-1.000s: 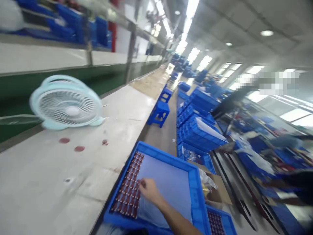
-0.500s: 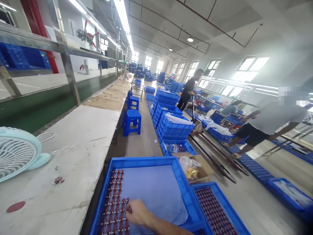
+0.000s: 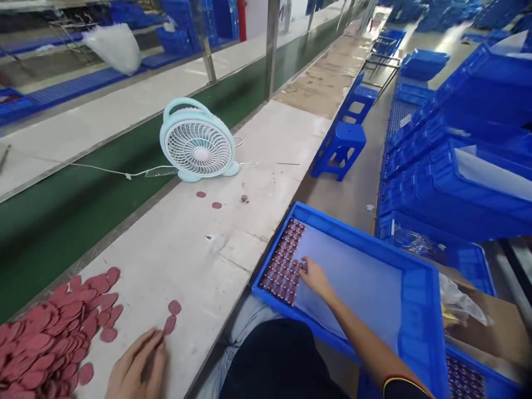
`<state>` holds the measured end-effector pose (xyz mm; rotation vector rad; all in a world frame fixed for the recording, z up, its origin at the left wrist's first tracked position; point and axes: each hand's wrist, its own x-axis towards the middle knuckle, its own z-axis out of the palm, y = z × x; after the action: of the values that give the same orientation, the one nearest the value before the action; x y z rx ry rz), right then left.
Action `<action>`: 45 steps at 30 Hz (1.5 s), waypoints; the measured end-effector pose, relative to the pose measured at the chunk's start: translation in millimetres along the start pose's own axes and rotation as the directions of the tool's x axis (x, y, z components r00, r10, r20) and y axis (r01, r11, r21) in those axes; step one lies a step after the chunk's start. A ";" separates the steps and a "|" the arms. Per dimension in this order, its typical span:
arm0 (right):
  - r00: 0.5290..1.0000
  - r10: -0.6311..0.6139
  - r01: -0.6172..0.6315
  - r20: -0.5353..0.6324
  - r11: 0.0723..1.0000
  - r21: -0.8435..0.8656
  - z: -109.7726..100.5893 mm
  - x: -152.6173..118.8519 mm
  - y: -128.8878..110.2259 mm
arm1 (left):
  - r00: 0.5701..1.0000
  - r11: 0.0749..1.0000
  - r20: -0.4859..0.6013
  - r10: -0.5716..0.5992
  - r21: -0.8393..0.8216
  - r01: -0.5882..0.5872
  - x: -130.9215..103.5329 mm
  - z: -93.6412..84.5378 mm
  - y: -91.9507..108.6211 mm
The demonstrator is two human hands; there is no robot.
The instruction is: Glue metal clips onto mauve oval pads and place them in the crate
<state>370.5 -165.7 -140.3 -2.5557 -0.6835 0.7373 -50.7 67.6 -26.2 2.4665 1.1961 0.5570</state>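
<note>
My left hand (image 3: 139, 368) lies low over the white worktop, fingers stretched forward, their tips at the edge of a flat dark-red disc (image 3: 170, 325). A second red disc (image 3: 174, 307) touches that one. To the left spreads a heap of similar red discs (image 3: 58, 332). My right hand (image 3: 315, 277) reaches into a blue tray (image 3: 349, 241), its fingertips pinched around a small dark-red round piece (image 3: 303, 265), partly hidden. Beside those fingers stand rows of dark-red pieces with light metal parts (image 3: 282, 260) along the tray's left side, on a pale sheet (image 3: 353, 271).
A light-blue fan (image 3: 199, 147) stands on the worktop (image 3: 199, 260), its cable trailing left. Blue stools (image 3: 343, 147) stand beyond the tray. Stacked blue crates (image 3: 457, 166) and a cardboard box (image 3: 494, 327) are at the right. A second tray of pieces (image 3: 465, 377) sits lower right.
The view has swung left and down, bringing my left hand, the disc heap and the whole fan into sight. My right hand stays at the edge of the rows in the tray.
</note>
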 end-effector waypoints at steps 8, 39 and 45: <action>0.999 0.003 0.001 0.041 0.995 -0.097 2.1 -0.1 9.3 | 0.996 0.993 -0.034 0.083 0.092 -0.080 0.7 12.3 6.9; 0.719 -0.530 -0.400 0.451 0.216 0.891 -9.1 -11.8 -253.0 | 0.682 -0.518 0.280 -0.676 -0.838 -0.169 -13.8 -4.6 45.5; 0.316 -0.794 -0.807 0.519 0.063 0.588 24.5 22.0 -268.0 | 0.659 -0.621 0.370 -0.655 -0.760 -0.191 -20.4 -1.2 47.9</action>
<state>281.1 67.5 -37.5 -0.2609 -0.0806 1.9202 -31.0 23.3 -7.1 -0.0497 0.6829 1.2815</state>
